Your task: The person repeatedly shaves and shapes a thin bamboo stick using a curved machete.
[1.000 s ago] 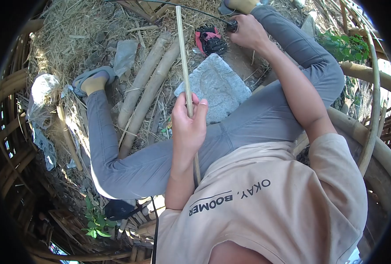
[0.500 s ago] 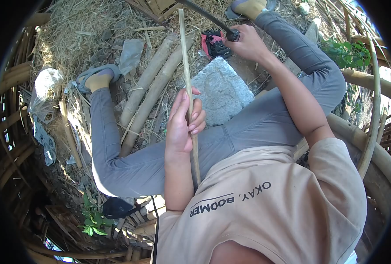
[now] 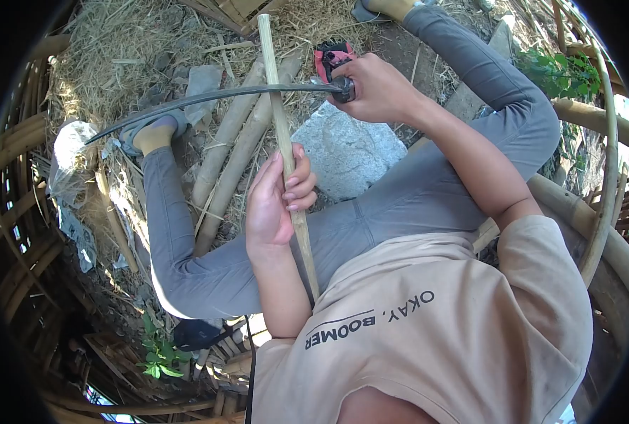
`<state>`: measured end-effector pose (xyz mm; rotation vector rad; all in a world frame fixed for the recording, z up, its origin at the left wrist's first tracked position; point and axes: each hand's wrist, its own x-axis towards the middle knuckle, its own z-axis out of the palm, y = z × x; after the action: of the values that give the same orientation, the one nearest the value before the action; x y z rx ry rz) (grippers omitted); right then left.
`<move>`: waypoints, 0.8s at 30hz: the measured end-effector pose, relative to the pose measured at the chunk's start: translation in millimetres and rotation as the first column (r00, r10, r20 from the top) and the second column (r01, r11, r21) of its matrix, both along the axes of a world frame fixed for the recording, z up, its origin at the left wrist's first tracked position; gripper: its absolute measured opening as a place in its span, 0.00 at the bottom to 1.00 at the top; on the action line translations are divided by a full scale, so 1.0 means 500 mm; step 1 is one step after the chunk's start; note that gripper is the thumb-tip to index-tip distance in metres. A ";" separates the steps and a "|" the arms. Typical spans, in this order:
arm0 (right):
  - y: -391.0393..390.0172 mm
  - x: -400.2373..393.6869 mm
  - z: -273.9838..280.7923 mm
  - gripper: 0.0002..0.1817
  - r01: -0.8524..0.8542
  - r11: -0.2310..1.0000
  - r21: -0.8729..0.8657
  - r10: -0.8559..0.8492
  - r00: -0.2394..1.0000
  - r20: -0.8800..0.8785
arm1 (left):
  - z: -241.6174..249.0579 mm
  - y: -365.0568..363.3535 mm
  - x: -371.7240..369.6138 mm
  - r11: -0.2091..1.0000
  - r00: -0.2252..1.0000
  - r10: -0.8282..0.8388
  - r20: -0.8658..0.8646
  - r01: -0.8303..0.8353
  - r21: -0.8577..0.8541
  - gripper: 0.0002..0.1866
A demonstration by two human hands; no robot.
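Observation:
My left hand (image 3: 270, 201) is closed around a slim wooden stick (image 3: 282, 131), which slants upright with its lower end at my shirt. Wrapped round the black handle of a machete, my right hand (image 3: 379, 90) is to the right of the stick. The machete's (image 3: 243, 90) long, thin, curved blade points left and overlaps the upper part of the stick in this view. Between my legs, below the right hand, lies a pale stone block (image 3: 350, 152). A red and black object (image 3: 330, 58) is on the ground just beyond the right hand.
Two bamboo poles (image 3: 224, 166) lie on the straw-strewn ground to the left of the stone. Clear plastic (image 3: 74, 152) is at far left. Bent bamboo (image 3: 601, 131) curves along the right side, with green leaves (image 3: 558, 74) nearby. My legs (image 3: 169, 233) spread around the stone.
The machete has swung down and to the left, so its blade now crosses the stick. My right hand moved slightly toward me and left; the stick's top shifted left with my left hand.

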<state>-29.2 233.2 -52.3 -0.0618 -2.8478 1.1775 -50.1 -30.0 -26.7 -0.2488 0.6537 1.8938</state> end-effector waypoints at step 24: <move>0.009 -0.008 0.015 0.14 -0.009 1.000 -0.017 0.009 0.999 0.047 | -0.005 0.047 -0.065 0.995 0.995 -0.084 -0.053 0.081 -0.058 0.15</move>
<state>-33.1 237.4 -44.7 -0.0783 -2.8811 1.2184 -82.6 -6.3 -29.4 -0.2023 0.7443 1.8107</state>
